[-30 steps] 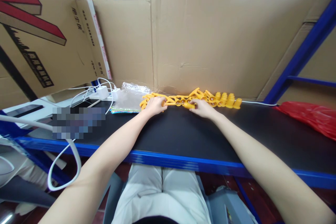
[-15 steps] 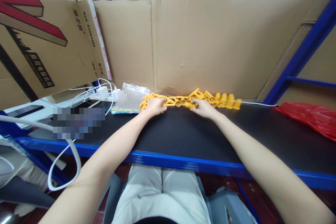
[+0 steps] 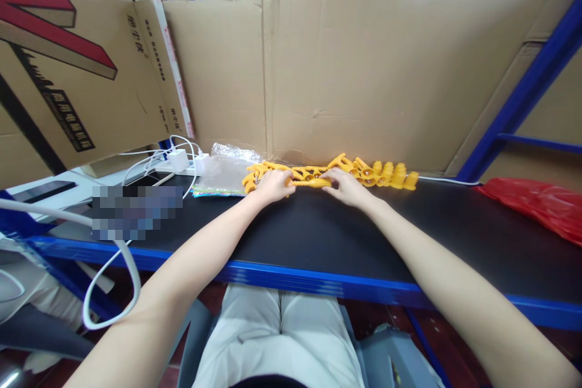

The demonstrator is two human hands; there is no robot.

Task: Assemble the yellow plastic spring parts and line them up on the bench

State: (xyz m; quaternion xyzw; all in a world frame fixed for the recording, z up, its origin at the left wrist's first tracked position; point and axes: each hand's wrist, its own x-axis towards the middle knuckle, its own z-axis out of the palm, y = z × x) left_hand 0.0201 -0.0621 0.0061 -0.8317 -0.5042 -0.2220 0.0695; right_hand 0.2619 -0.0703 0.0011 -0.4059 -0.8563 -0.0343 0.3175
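Between my hands a long yellow plastic piece lies level, made of a thin ribbed rod (image 3: 304, 183) meeting a rounded yellow part (image 3: 321, 182). My left hand (image 3: 274, 185) closes on the rod's left end. At the other side, the fingertips of my right hand (image 3: 346, 187) pinch the rounded part. Whether the two parts are joined is too small to tell. Behind my hands runs a row of yellow handle-shaped pieces (image 3: 266, 167). Several yellow stepped cups (image 3: 396, 176) stand or lie to the right, some with open mouths showing.
A clear plastic bag (image 3: 222, 173) lies left of the yellow pieces, near white chargers (image 3: 178, 160) and cables. Red plastic (image 3: 536, 206) rests at the right. A tall cardboard sheet (image 3: 386, 73) closes the back of the black tabletop (image 3: 309, 236), which has a blue front edge.
My left hand has shifted slightly right and my right hand slightly left. The rod and the rounded part now line up end to end between them.
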